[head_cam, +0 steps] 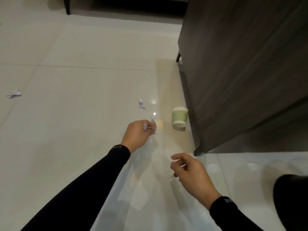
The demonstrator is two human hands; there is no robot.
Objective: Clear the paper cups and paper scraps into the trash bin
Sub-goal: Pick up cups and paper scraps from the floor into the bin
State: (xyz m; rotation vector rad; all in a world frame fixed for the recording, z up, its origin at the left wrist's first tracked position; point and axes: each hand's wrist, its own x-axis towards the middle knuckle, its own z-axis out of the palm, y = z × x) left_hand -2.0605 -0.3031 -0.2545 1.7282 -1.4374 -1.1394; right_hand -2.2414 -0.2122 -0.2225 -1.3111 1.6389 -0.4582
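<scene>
Left hand (136,135) pinches a paper scrap (153,126) at its fingertips; a light pinch may let it slip. Right hand (190,172), near the grip, is loosely curled and empty.

The head camera looks steeply down at the floor (66,47), with the left hand (137,135) and right hand (191,170) near below.

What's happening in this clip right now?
A person is picking litter off a tiled floor. Their left hand pinches a white paper scrap; the right hand is loosely curled nearby, grip unclear. A green paper cup beside the dark cabinet and two more scraps lie on the floor.
</scene>
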